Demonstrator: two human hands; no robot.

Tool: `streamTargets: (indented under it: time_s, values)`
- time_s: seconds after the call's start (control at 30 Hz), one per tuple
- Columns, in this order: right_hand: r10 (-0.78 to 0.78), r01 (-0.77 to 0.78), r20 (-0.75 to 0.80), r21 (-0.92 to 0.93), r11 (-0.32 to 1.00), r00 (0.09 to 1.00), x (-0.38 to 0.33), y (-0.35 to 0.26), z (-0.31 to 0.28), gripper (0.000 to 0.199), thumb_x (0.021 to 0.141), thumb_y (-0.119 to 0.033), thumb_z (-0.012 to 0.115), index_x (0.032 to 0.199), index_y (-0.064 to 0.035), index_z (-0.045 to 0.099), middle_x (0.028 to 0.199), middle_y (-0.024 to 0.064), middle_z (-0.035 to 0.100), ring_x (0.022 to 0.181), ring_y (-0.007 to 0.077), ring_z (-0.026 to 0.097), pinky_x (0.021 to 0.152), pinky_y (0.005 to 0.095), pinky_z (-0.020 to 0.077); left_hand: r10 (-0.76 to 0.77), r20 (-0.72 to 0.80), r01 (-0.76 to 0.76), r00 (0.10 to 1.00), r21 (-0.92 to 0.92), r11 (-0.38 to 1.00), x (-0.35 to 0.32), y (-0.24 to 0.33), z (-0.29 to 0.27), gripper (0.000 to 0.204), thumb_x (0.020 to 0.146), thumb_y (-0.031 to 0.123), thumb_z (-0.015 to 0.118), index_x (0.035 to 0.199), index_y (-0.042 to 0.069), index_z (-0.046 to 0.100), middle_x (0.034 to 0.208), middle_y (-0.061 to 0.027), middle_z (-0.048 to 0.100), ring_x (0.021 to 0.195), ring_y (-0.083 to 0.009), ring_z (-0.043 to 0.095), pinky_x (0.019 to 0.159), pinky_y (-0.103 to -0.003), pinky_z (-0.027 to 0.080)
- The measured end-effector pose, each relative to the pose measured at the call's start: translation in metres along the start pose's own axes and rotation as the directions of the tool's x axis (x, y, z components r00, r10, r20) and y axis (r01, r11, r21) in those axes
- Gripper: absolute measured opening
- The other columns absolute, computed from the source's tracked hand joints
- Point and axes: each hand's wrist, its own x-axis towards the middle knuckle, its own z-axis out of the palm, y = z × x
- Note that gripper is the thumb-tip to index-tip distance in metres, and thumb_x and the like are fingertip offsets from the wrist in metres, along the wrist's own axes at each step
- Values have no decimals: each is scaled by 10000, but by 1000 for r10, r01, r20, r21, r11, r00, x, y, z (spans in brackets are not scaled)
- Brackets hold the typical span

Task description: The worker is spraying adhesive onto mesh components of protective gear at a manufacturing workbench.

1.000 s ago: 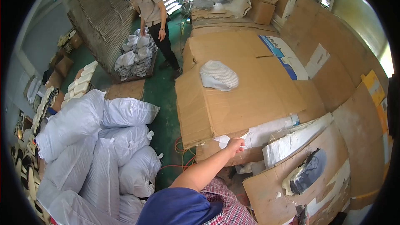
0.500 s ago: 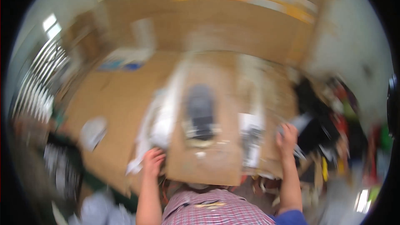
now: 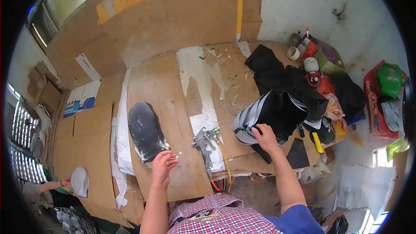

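Head view, looking down on a cardboard-covered workbench (image 3: pixel 173 82). Near the bottom centre, the left hand (image 3: pixel 163 167) hovers over the cardboard with fingers loosely spread, holding nothing, just below a dark shoe sole (image 3: pixel 145 131) lying flat. Right of centre, the right hand (image 3: pixel 265 138) presses its curled fingers onto a stack of black sheets (image 3: pixel 273 115), touching the top sheet near its lower edge. Between the hands lies a metal spray gun (image 3: pixel 207 142) with an orange hose. Farther back, upper right, black cloth (image 3: pixel 271 71) and a clutter of small containers (image 3: pixel 307 54) sit against the wall.
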Motion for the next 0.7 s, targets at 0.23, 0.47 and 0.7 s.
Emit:
streamTargets:
  time_s: [0.23,0.47,0.7]
  values:
    - [339,-468,380,329,820,861,41,-30,21,333,782,-207,633,538,-27,496,504,-52,349,502,54,300,440,264,251,467,581,-746,666,517,421,25,-30,128,444,748,79,567,1185,113,502,1171,-113,517,1090,-257,473,919,-357,379]
    - [404,-462,235,564,684,884,23,49,-21,241,849,-110,525,1032,39,574,959,53,586,867,130,525,788,258,417,316,856,-906,408,423,23,23,-64,207,674,522,266,746,1132,113,504,1288,-89,392,1088,-295,420,859,-416,389]
    - [-412,369,-414,-184,911,812,98,6,-126,318,867,-198,423,986,59,568,869,242,586,774,386,565,697,416,468,238,774,-810,586,552,200,34,-87,192,525,586,266,665,1062,86,538,1202,-118,425,1069,-315,421,865,-428,365]
